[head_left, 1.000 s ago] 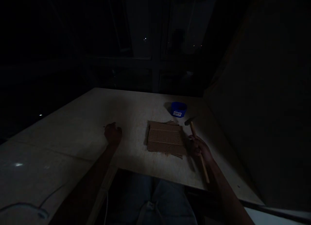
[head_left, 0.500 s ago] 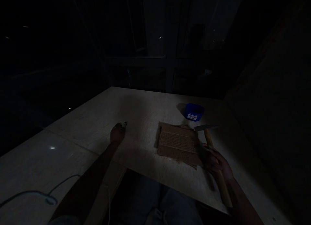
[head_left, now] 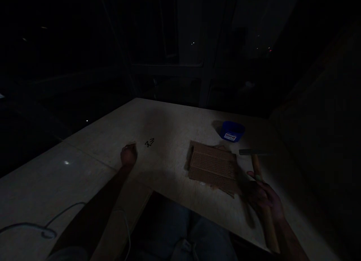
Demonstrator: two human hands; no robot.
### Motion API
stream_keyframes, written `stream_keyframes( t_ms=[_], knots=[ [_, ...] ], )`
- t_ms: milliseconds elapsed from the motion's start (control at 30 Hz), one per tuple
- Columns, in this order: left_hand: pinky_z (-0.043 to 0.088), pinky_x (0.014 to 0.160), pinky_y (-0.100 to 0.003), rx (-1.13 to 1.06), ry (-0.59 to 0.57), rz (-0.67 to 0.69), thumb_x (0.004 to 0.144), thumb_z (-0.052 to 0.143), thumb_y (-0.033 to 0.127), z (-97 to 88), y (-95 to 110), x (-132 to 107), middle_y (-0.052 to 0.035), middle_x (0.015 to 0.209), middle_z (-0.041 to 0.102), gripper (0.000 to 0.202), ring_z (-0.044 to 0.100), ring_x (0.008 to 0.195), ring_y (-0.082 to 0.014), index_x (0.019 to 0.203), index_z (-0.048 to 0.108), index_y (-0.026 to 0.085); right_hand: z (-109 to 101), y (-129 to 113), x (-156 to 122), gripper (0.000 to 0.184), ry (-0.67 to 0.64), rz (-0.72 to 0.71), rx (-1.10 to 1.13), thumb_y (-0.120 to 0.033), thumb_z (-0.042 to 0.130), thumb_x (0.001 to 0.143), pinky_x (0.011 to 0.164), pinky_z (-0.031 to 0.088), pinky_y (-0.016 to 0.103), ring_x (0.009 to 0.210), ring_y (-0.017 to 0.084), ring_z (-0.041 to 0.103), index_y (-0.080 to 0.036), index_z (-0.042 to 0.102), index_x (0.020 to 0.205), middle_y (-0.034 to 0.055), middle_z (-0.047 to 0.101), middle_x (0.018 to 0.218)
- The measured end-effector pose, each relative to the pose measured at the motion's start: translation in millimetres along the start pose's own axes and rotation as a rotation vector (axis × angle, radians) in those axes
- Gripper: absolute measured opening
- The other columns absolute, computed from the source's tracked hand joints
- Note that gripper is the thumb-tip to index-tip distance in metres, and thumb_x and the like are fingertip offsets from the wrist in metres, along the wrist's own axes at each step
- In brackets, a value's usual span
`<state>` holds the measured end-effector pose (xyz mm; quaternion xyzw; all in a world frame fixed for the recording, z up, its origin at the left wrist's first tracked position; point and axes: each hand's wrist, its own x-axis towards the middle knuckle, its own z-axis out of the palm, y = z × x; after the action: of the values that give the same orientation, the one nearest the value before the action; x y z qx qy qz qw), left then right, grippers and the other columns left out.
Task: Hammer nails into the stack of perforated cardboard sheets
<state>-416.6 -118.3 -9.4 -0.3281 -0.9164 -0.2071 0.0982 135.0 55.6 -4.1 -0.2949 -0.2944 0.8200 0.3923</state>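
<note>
My right hand (head_left: pixel 266 195) is wrapped round the wooden handle of a hammer (head_left: pixel 256 167), whose metal head points up and away, to the right of the cardboard. My left hand (head_left: pixel 129 154) rests low over the left side of the table with its fingers curled closed; what is in them, if anything, is too dark to make out. Just to its right lie several small dark nails (head_left: pixel 149 142). Layered brown cardboard (head_left: pixel 213 165) with rows of small marks lies between the two hands, nearer the right one.
A blue plastic tub (head_left: pixel 232 132) with a white label stands behind the cardboard. The pale table (head_left: pixel 175 122) runs back to dark window frames. A wall rises on the right. At the lower left lies a cable (head_left: pixel 25 226).
My left hand has drawn left, away from the nails, which now lie uncovered on the table. The right hand still grips the hammer. The whole view has shifted slightly.
</note>
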Motion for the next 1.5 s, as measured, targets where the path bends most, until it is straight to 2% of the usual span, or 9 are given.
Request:
stream_keyframes(
  t_ms=[133,233,333,433,633,800,933,1333,1500],
  knots=[
    [0.049,0.092,-0.043,-0.033,0.011,-0.041,0.089,0.038,0.024,-6.9,3,-6,-0.0223,0.113,0.068,0.043,0.064,0.101,-0.0303,0.11,0.07,0.005,7,0,-1,0.025,-0.016,-0.03,0.005,-0.026,0.071,0.078,0.031,0.028,0.01,0.031,0.001,0.013,-0.024,0.069,0.103,-0.0131,0.028,0.047],
    [0.05,0.091,-0.044,-0.141,0.099,0.023,0.09,0.042,0.031,-7.3,21,-10,-0.0187,0.108,0.069,0.043,0.063,0.099,-0.0293,0.112,0.07,0.007,14,-1,0,0.027,-0.046,-0.049,-0.006,-0.026,0.07,0.075,0.03,0.024,0.01,0.032,0.001,0.009,-0.022,0.069,0.102,-0.0141,0.028,0.047],
    [0.052,0.089,-0.044,-0.279,0.108,0.197,0.09,0.044,0.034,-7.7,57,-14,-0.0123,0.098,0.068,0.039,0.063,0.093,-0.0261,0.109,0.071,0.013,18,-2,2,0.029,-0.083,-0.04,0.009,-0.026,0.07,0.072,0.029,0.02,0.009,0.033,0.001,0.004,-0.02,0.067,0.101,-0.0154,0.027,0.045],
    [0.054,0.085,-0.04,-0.474,0.082,0.369,0.088,0.047,0.034,-12.9,110,-24,-0.0093,0.095,0.066,0.036,0.064,0.087,-0.0222,0.107,0.072,0.017,19,-2,3,0.032,-0.105,-0.037,0.008,-0.028,0.07,0.072,0.028,0.018,0.009,0.034,0.001,0.003,-0.02,0.065,0.102,-0.0155,0.031,0.047],
    [0.056,0.08,-0.033,-0.769,-0.25,0.579,0.09,0.048,0.033,-28.4,231,-82,-0.0059,0.093,0.069,0.031,0.066,0.082,-0.0178,0.103,0.074,0.021,14,1,7,0.037,-0.148,-0.03,-0.001,-0.028,0.07,0.072,0.028,0.019,0.01,0.033,0.001,0.005,-0.019,0.062,0.107,-0.0162,0.032,0.048],
    [0.056,0.077,-0.028,-0.891,-0.575,0.546,0.086,0.063,0.034,-19.8,294,-133,-0.0026,0.089,0.075,0.021,0.07,0.083,-0.0179,0.1,0.072,0.022,11,0,11,0.038,-0.135,-0.008,0.038,-0.028,0.072,0.071,0.028,0.02,0.009,0.033,0.001,0.005,-0.019,0.06,0.107,-0.016,0.035,0.047],
    [0.055,0.075,-0.028,-0.821,-0.71,0.625,0.085,0.064,0.028,0.7,312,-145,-0.0013,0.084,0.077,0.011,0.071,0.08,-0.0181,0.081,0.074,0.023,13,-1,11,0.039,-0.121,0.001,0.026,-0.028,0.072,0.071,0.028,0.02,0.01,0.033,0.001,0.009,-0.019,0.059,0.106,-0.0157,0.035,0.048],
    [0.056,0.084,-0.033,-0.8,-0.863,0.707,0.086,0.054,0.018,29.2,313,-143,-0.0036,0.093,0.078,0.024,0.072,0.088,-0.0188,0.094,0.076,0.023,19,2,11,0.037,-0.107,0.026,0.009,-0.025,0.071,0.073,0.027,0.023,0.011,0.031,0.001,0.015,-0.017,0.061,0.108,-0.0134,0.043,0.048],
    [0.057,0.079,-0.03,-0.846,-0.888,0.654,0.087,0.057,0.023,37.9,300,-146,-0.0035,0.095,0.078,0.022,0.072,0.088,-0.0185,0.097,0.076,0.024,24,6,11,0.034,-0.045,-0.014,-0.011,-0.024,0.069,0.073,0.027,0.027,0.012,0.031,0.0,0.025,-0.018,0.061,0.105,-0.004,0.067,0.075]
  ],
)
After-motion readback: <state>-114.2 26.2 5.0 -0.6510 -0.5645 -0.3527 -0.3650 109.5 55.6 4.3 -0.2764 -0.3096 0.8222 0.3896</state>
